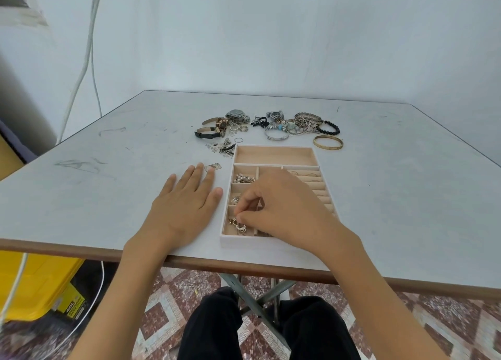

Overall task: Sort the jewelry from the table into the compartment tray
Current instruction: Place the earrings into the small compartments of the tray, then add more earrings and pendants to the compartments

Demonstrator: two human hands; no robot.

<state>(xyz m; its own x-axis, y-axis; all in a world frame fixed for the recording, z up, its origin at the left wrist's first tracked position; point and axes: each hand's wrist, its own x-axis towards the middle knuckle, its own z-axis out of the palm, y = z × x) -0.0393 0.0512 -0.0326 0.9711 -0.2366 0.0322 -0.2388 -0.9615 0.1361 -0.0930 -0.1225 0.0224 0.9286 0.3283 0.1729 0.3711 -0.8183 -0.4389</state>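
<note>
A beige compartment tray (275, 156) lies near the table's front edge. My right hand (284, 205) hovers over its small left compartments, thumb and forefinger pinched on a small earring (238, 225) in the nearest left compartment. A pearl piece (242, 178) lies in a compartment further back. My left hand (187, 205) rests flat on the table just left of the tray, fingers straight. A small square piece (213, 167) lies at its fingertips. Behind the tray lie watches (221, 126), rings (242, 128), bracelets (287, 127) and a gold bangle (328, 142).
The white table (108, 169) has a brown front edge and scuff marks on the left. Small chains and charms (225, 146) lie by the tray's back left corner. A yellow bin (35, 283) and cables stand on the floor to the left.
</note>
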